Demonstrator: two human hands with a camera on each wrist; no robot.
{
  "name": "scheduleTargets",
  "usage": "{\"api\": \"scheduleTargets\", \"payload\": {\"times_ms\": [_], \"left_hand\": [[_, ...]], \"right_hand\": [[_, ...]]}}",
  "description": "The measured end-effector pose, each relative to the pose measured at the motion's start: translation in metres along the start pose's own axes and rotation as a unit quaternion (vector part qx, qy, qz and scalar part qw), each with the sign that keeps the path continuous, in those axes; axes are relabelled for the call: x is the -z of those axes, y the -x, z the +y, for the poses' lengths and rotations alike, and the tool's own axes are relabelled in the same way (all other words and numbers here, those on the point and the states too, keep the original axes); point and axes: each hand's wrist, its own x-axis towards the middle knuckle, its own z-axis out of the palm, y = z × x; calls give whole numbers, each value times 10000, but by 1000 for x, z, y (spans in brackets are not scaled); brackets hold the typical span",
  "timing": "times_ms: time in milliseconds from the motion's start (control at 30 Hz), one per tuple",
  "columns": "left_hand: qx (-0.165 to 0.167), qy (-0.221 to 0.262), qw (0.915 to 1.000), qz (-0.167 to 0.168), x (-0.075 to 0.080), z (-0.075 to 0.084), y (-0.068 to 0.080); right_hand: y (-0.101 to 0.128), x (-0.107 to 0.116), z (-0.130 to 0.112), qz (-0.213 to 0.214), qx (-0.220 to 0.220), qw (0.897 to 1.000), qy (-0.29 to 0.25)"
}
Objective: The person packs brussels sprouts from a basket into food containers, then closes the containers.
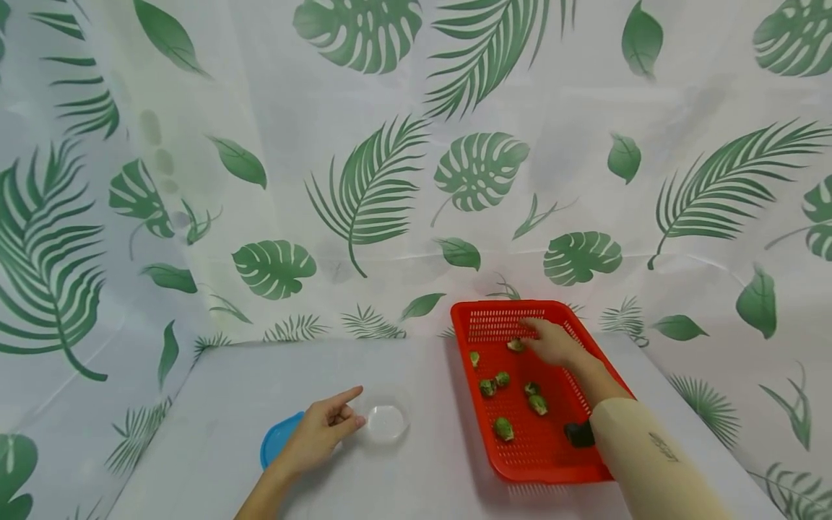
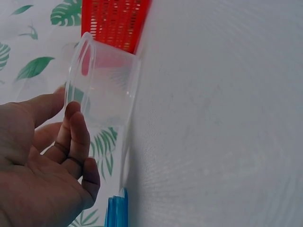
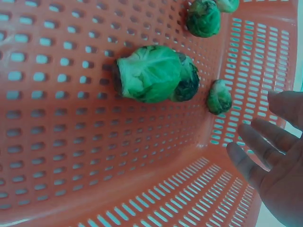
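The right hand [image 1: 552,343], fingers spread and holding nothing, hovers over a Brussels sprout [image 3: 154,73]: small, firm, probably prone to rolling, best pinched across its middle.

White table [image 1: 214,404]: red basket [image 1: 588,468] sits toward its right edge, clear tub [image 1: 386,422] near the front-middle, blue lid [image 1: 276,437] left of it.

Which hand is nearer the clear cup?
Left. The left hand rests beside the clear cup, fingers at its rim. The right hand is off over the red basket, by the sprouts.
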Motion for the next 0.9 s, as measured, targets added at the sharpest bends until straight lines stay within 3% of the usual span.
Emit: {"api": "scheduleTargets", "payload": {"times_ms": [467,900], "left_hand": [[-88,100,9999,-10,0,3,0],[-81,-30,10000,18,0,1,1]], "right_hand": [[-11,-21,7,-199,-19,9996,223],[-10,-21,8,-204,-9,9988,454]]}}
